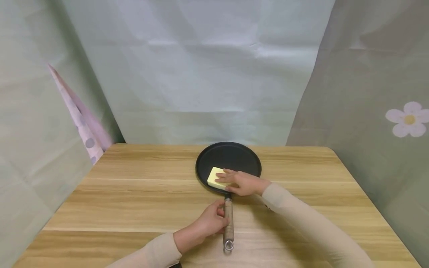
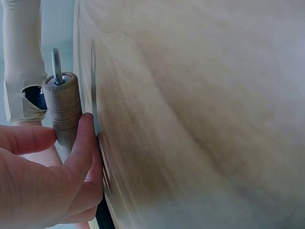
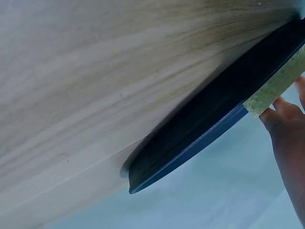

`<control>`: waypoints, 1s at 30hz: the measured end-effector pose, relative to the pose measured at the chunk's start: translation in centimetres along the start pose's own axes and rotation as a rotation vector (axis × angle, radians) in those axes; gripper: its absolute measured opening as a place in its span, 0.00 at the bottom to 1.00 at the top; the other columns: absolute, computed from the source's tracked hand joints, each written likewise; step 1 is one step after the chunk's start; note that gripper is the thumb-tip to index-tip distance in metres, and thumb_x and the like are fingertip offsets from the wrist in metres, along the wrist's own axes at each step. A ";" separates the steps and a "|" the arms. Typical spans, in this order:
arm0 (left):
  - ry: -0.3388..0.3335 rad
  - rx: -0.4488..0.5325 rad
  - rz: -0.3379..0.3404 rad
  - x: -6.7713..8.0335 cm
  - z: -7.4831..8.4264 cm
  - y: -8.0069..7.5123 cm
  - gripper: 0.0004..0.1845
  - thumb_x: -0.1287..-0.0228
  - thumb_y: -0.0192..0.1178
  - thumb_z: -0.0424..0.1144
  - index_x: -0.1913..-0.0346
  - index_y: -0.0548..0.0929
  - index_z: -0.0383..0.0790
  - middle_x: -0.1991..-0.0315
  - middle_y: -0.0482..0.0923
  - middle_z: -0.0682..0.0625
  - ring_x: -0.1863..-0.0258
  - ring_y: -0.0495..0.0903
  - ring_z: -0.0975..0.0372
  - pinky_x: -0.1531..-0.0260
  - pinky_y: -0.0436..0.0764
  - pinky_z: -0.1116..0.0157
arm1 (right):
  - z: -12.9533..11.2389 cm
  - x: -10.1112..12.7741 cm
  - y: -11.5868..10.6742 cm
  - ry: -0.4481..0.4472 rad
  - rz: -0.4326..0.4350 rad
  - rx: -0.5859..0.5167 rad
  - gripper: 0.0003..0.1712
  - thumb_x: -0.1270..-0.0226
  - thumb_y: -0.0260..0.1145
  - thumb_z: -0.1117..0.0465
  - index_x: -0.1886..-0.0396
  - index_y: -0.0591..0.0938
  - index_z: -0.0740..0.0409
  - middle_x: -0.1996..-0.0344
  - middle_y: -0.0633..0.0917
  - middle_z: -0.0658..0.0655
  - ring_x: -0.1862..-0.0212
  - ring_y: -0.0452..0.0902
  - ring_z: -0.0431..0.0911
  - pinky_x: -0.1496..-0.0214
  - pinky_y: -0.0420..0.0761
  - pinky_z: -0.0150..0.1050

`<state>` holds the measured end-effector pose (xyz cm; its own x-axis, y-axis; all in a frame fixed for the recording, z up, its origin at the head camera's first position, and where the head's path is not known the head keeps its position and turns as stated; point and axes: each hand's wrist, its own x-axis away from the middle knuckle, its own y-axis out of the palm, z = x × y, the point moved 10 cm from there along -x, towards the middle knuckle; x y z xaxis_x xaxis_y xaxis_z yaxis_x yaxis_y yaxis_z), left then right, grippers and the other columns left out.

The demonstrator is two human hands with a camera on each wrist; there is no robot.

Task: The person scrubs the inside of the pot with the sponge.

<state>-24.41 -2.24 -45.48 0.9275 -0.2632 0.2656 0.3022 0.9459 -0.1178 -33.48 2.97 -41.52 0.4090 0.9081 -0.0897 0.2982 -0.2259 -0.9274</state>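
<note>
A black round pan lies on the wooden table, its wooden handle pointing toward me. My left hand grips that handle about halfway along; in the left wrist view the thumb and fingers wrap the handle just below its metal ring end. A pale yellow sponge sits on the pan's near-left part. My right hand lies over the sponge and holds it against the pan. The right wrist view shows fingertips curled at the edge of the sponge, above the pan's rim.
Pale green cloth walls close in the table at the back and both sides. The right wall carries a flower print. A pink dotted cloth hangs at the left. Bare table top spreads left and right of the pan.
</note>
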 end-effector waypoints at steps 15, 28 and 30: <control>-0.011 -0.029 0.010 0.0 0.3 0.2 0.35 0.44 0.58 0.21 0.32 0.59 0.26 0.60 0.68 0.39 0.68 0.76 0.55 0.72 0.83 0.60 | -0.1 -0.2 -0.2 -0.001 0.003 0.000 0.26 0.29 0.58 0.61 0.33 0.71 0.60 0.32 0.67 0.59 0.28 0.53 0.60 0.29 0.58 0.53; 0.033 -0.009 0.016 0.2 0.6 0.3 0.34 0.46 0.57 0.19 0.34 0.61 0.23 0.62 0.70 0.39 0.70 0.76 0.57 0.73 0.83 0.62 | -0.1 -2.6 0.0 0.010 -0.019 0.065 0.27 0.29 0.59 0.61 0.32 0.70 0.60 0.31 0.67 0.60 0.29 0.54 0.61 0.30 0.60 0.54; 0.030 -0.006 0.019 0.2 0.5 0.3 0.34 0.46 0.57 0.19 0.34 0.60 0.23 0.62 0.70 0.39 0.70 0.76 0.56 0.73 0.83 0.62 | 0.0 -2.9 0.1 0.023 -0.022 0.075 0.27 0.29 0.59 0.60 0.32 0.70 0.59 0.31 0.67 0.59 0.29 0.54 0.61 0.30 0.60 0.53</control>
<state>-24.25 -1.92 -45.02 0.9392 -0.2510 0.2341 0.2858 0.9497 -0.1282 -34.61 0.34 -41.32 0.4230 0.9041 -0.0617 0.2426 -0.1785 -0.9536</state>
